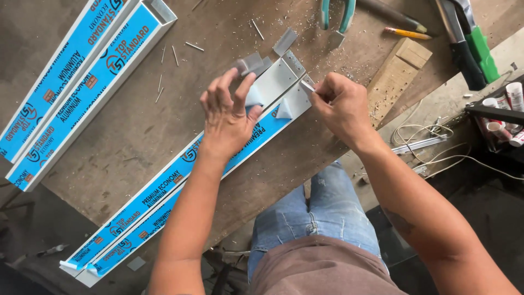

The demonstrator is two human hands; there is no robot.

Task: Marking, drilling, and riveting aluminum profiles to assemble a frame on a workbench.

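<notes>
- Two hands work at the far end of a blue-filmed aluminium profile (164,205) that lies slantwise on the bench (125,136); its bare end, where the film is peeled back, sits right between them.
- The left hand (229,117) presses down on the profile with fingers spread wide, holding nothing closed in its grasp; its fingertips reach a small grey corner piece (252,63) just beyond them.
- The right hand (341,106) is pinched narrow on a thin pale strip (307,85), thumb and forefinger closed on it, at the edge of the bare plate (278,79) just left of the pinch.
- The step in hand looks like fitting or stripping at the profile's end: one hand steadies while the other pulls or sets the small strip.
- The next move seems to call for a firm hold by the left hand and a clean, straight pull or push from the pinch, along the profile's edge.
- Whether the strip is film, metal or a fastener is too small to tell.
- The left palm hides the joint under it.
- Beyond the right hand, the pliers (337,13) are cut off by the picture's top edge, and two more profiles (82,76) run out of view at the left.
- Loose nails (194,46) lie beyond the left hand.
</notes>
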